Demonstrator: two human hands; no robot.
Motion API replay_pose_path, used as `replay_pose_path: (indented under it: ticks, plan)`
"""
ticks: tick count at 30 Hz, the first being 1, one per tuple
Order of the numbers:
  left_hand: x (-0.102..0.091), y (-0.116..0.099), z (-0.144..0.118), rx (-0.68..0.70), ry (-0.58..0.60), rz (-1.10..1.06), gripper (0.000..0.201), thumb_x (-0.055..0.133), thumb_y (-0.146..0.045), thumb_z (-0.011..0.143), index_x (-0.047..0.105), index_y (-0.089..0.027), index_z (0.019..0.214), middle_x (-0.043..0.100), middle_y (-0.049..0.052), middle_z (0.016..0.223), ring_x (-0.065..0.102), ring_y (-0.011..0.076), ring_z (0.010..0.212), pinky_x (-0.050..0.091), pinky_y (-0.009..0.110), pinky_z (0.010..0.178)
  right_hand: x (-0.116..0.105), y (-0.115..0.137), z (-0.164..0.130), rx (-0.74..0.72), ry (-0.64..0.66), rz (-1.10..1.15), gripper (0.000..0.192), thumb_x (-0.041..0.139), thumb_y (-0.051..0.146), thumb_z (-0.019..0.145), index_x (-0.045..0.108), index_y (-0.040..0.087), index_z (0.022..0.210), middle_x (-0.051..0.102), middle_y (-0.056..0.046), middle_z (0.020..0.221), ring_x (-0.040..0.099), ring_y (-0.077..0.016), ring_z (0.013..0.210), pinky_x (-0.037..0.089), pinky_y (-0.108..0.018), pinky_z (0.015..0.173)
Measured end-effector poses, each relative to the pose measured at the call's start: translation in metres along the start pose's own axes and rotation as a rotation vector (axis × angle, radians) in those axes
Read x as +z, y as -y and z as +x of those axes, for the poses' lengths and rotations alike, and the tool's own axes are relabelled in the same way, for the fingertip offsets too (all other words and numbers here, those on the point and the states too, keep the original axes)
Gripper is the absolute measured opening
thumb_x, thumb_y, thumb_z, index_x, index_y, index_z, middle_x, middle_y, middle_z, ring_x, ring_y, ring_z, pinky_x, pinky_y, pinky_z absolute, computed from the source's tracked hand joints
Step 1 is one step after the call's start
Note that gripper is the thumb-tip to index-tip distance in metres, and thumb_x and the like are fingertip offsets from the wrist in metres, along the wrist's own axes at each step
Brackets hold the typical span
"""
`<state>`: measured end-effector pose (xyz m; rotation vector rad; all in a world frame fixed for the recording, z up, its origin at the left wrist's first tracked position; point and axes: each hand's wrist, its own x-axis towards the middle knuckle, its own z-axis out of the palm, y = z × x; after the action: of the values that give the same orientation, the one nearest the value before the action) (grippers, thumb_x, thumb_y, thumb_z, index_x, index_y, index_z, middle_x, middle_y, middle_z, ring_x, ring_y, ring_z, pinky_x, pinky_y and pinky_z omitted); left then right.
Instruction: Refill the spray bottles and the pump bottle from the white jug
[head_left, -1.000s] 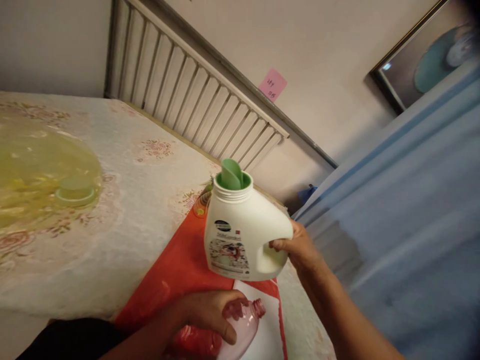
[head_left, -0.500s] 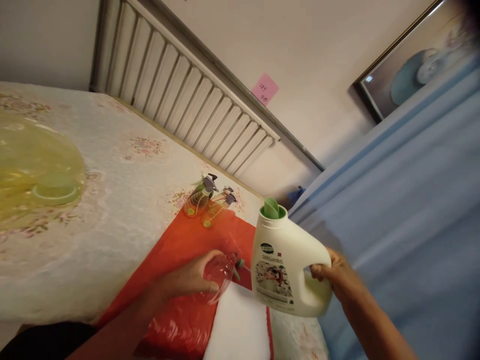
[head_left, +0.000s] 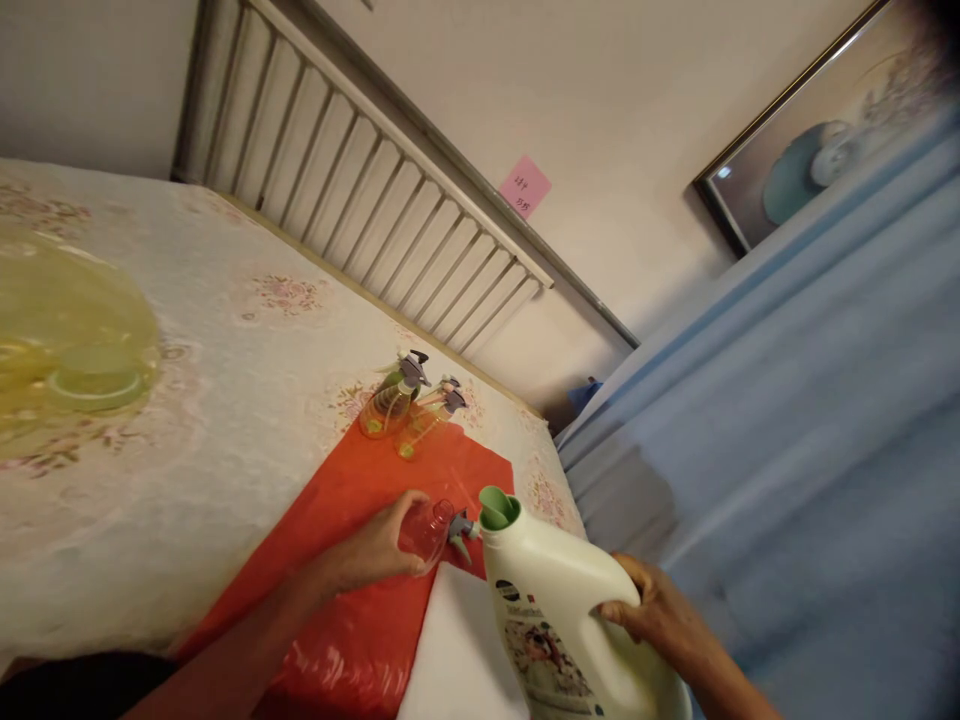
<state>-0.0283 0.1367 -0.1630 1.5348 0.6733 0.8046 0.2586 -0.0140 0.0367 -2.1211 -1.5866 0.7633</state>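
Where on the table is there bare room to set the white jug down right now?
The floral tablecloth lies bare between the yellow dome cover and the red sheet, and along the radiator. It is crowded around the two spray bottles at the sheet's far end and near the left hand on the pink bottle, beside the white jug held by the right hand.
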Motion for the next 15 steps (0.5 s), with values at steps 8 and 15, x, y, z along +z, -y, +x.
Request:
replay_pose_path:
  ticks: [8,15]
  plan:
    - [0.0034,-0.0006,0.0012,-0.014,0.022,0.124,0.080,0.068,-0.019,0.063,0.042,-0.022,0.139,0.048,0.011,0.148,0.043,0.0324,0.136,0.039,0.043,0.110,0.0060,0.0012,-0.0089,-0.048,0.101,-0.065,0.065,0.077,0.053,0.065,0.062,0.016,0.116,0.065,-0.004,0.088,0.051,-0.0145,0.063,0.039,-0.019,0.044]
    - [0.0019,0.0003,0.0003,-0.020,0.044,0.140,0.081,0.068,-0.017,0.061,0.042,-0.024,0.138,0.051,0.009,0.145,0.047,0.0322,0.133,0.042,0.044,0.107,0.0080,0.0002,-0.0078,-0.052,0.170,-0.007,0.070,0.076,0.057,0.065,0.062,0.020,0.123,0.066,-0.005,0.094,0.050,-0.0144,0.065,0.036,-0.018,0.043]
